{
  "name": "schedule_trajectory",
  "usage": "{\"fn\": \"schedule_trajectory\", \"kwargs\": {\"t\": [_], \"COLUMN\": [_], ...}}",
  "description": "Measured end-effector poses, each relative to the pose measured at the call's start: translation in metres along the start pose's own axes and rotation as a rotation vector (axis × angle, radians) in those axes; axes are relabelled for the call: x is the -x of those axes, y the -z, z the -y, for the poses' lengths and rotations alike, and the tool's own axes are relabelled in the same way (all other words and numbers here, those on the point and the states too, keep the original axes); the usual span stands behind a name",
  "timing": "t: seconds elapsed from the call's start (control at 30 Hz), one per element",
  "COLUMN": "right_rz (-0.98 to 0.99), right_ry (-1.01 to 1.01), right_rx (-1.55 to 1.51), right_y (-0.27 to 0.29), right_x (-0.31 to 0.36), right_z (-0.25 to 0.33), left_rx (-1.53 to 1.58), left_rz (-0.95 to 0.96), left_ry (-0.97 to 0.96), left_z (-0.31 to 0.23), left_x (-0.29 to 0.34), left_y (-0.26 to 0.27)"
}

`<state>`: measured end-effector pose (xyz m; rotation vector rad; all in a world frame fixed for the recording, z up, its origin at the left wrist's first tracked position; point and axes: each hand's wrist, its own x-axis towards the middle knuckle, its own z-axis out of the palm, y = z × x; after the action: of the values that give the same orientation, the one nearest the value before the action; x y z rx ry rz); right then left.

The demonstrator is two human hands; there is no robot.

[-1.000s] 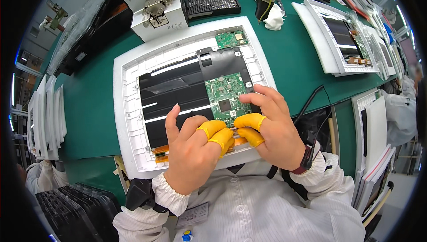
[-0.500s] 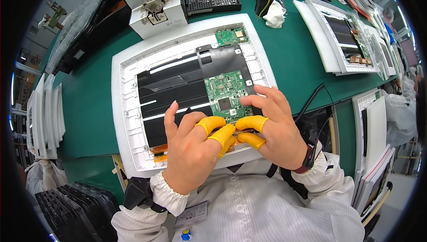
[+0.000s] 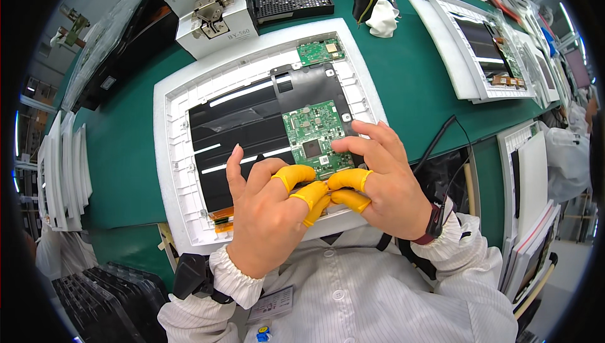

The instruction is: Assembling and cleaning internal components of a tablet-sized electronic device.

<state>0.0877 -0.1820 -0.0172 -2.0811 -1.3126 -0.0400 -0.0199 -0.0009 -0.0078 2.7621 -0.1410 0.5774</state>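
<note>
My left hand (image 3: 268, 210) and my right hand (image 3: 391, 185) meet at the lower edge of a green circuit board (image 3: 307, 122). Yellow finger cots cover the thumbs and index fingers, which are pinched together with the tips touching. Whatever lies between them is hidden. My other right fingers reach over the board's right side. The board sits on a black-backed display panel (image 3: 233, 132) inside a white plastic frame (image 3: 178, 173). A smaller green board (image 3: 320, 52) lies at the frame's upper edge. Orange flex cables (image 3: 224, 226) show at the lower left, beside my left hand.
A white boxy machine (image 3: 211, 18) stands behind the frame, with a black tray of small parts (image 3: 294, 4) beside it. Another framed panel (image 3: 482, 50) lies at the right on the green table (image 3: 403, 84). A black cable (image 3: 437, 144) curves by the right table edge.
The whole view has shifted slightly, so the frame and boards appear a little further left. Both hands keep the same pinch at the board's lower edge.
</note>
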Motion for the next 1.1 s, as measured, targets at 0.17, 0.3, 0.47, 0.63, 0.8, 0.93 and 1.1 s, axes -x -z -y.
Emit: {"fn": "schedule_trajectory", "kwargs": {"t": [0.17, 0.3, 0.47, 0.63, 0.8, 0.93, 1.1], "right_rz": [0.019, -0.022, -0.021, -0.039, -0.058, -0.086, -0.11], "right_ry": [-0.013, -0.059, -0.073, -0.053, -0.052, -0.066, -0.049], "right_rx": [0.019, 0.084, 0.08, 0.095, 0.047, 0.02, -0.016], "right_y": [0.001, 0.0, 0.002, 0.002, -0.001, -0.003, -0.006], "right_x": [0.0, 0.004, 0.007, 0.003, 0.005, 0.008, 0.01], "right_z": [0.002, 0.003, 0.001, 0.0, -0.004, -0.006, -0.009], "left_rx": [0.008, 0.012, -0.058, -0.098, -0.172, -0.226, -0.248], "left_rz": [0.012, -0.006, 0.003, -0.038, -0.033, -0.046, -0.012], "left_ry": [0.013, 0.036, -0.003, -0.048, -0.173, -0.229, -0.227], "left_z": [-0.001, 0.0, 0.0, -0.002, -0.006, -0.008, -0.013], "left_x": [-0.001, -0.001, 0.001, 0.002, -0.002, -0.006, -0.004], "left_y": [0.002, -0.001, -0.002, 0.001, 0.004, -0.003, -0.002]}}
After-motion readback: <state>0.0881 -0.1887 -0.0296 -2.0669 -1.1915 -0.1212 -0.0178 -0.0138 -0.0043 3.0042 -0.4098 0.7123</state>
